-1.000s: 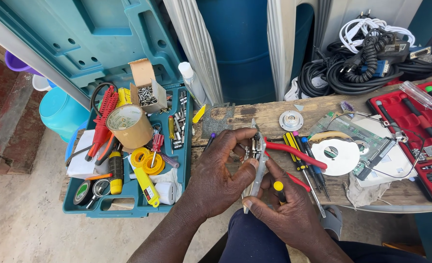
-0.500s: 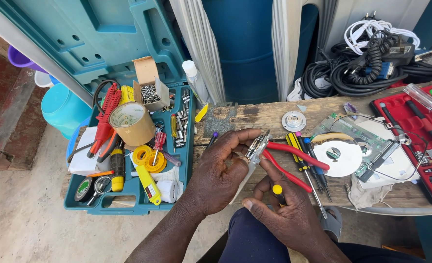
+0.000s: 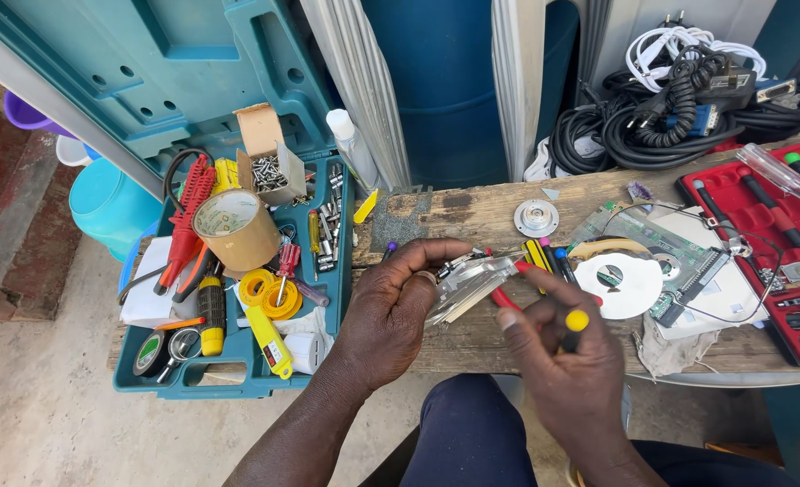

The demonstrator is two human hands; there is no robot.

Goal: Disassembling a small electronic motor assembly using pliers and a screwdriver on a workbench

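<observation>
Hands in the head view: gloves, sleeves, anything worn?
Both bare: no gloves or sleeves showing on either forearm. The left hand has a ring on one finger; the right hand shows no ring or watch. Dark blue trousers below.

One head-worn camera looks steeply down, close over the wooden bench (image 3: 472, 216) (no second view).

We see a teal tool case (image 3: 238, 383), a red screwdriver tray (image 3: 702, 194), a silver shiny disc (image 3: 624, 285), black coiled cables (image 3: 680, 113), a light-blue bucket (image 3: 111, 203), a tan tape roll (image 3: 236, 230), and a yellow-capped tool (image 3: 577, 321) by weathered brown wood (image 3: 472, 216).
</observation>
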